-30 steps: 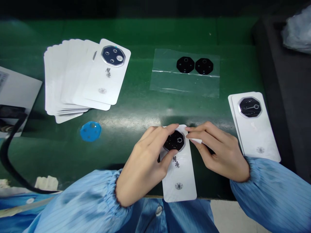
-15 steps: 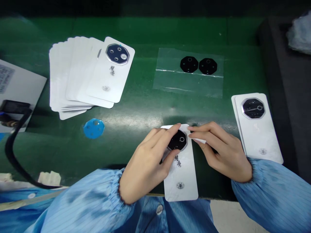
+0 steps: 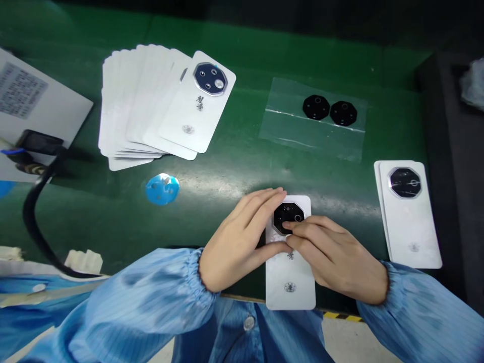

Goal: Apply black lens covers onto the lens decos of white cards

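A white phone back cover (image 3: 290, 292) lies before me at the table's front edge, its bottom slightly overhanging. Set in its silver ring is a black octagonal camera lens cover (image 3: 286, 212). My left hand (image 3: 242, 234) holds the phone back cover from the left, fingers along the top left of the ring and thumb reaching across below it. My right hand (image 3: 333, 252) is closed, its index fingertip pressing the lower part of the lens cover. Whatever its curled fingers hold is hidden.
At the left, white phone back covers (image 3: 132, 101) lie fanned in a stack, near a blue film piece (image 3: 162, 189). Two black lens covers (image 3: 316, 107) rest on a clear plastic sheet (image 3: 280, 126). More phone back covers (image 3: 416, 227) are at right. A black cable (image 3: 34, 217) curves at left.
My right hand has moved left from the cover's top right edge onto the lens cover, and the white piece in its fingers no longer shows. My left hand still braces the cover. The view has shifted.
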Demonstrator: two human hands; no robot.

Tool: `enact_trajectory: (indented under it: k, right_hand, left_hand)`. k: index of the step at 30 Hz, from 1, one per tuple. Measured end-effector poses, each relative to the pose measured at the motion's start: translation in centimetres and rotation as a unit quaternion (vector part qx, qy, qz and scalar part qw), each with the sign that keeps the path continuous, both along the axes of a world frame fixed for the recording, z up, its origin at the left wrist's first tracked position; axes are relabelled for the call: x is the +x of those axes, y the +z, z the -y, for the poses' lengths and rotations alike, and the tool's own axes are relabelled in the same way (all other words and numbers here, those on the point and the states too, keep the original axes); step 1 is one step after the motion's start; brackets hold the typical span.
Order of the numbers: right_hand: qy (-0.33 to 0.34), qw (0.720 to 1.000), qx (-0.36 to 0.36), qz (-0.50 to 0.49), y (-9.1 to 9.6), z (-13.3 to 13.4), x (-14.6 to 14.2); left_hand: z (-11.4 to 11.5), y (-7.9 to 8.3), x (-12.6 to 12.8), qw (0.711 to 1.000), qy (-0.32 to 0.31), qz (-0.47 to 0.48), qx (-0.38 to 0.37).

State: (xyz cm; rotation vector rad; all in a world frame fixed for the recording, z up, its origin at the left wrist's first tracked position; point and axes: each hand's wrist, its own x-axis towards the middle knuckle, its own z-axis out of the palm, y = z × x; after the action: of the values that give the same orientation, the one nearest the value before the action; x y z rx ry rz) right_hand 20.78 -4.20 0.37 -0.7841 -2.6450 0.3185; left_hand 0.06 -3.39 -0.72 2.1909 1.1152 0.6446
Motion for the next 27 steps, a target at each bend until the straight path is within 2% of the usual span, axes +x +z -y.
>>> enact_trajectory:
  k: [3,6,8,11,13,16,18,21,23,27]
  right_hand:
    - [-0.015,0.999,-0.038,-0.030,0.0,0.1,-0.2]
    - [-0.068,0.980,-0.133,-0.135,0.4,-0.1,-0.1]
    - [-0.145,0.949,-0.172,-0.222,0.8,-0.3,0.3]
    - [-0.268,0.886,-0.193,-0.327,1.1,-0.8,1.0]
    - [-0.295,0.849,-0.257,-0.355,1.0,-0.9,1.3]
    - [-0.286,0.809,-0.373,-0.353,0.7,-0.6,1.7]
    - [-0.292,0.807,-0.382,-0.343,0.5,-0.3,1.9]
    - [-0.314,0.829,-0.335,-0.318,0.6,0.0,2.1]
    - [-0.316,0.838,-0.317,-0.313,0.7,0.0,2.4]
    - [-0.306,0.819,-0.349,-0.338,0.9,-0.1,2.5]
  left_hand:
    - [0.0,-0.1,-0.4,0.999,-0.022,-0.040,0.015]
    - [-0.2,0.0,-0.4,0.999,-0.028,-0.045,-0.002]
    - [-0.4,0.2,-0.3,0.999,-0.024,-0.030,-0.028]
    - [-0.6,0.5,0.2,0.996,-0.009,0.028,-0.084]
    - [-0.8,0.6,0.7,0.989,0.005,0.083,-0.123]
    - [-1.4,0.6,1.7,0.976,0.036,0.158,-0.148]
    - [-2.0,0.6,2.4,0.964,0.053,0.194,-0.172]
    - [-3.2,0.9,3.4,0.943,0.062,0.229,-0.233]
    - [-3.9,1.2,3.8,0.938,0.062,0.233,-0.249]
    - [-4.4,1.7,3.7,0.947,0.045,0.208,-0.240]
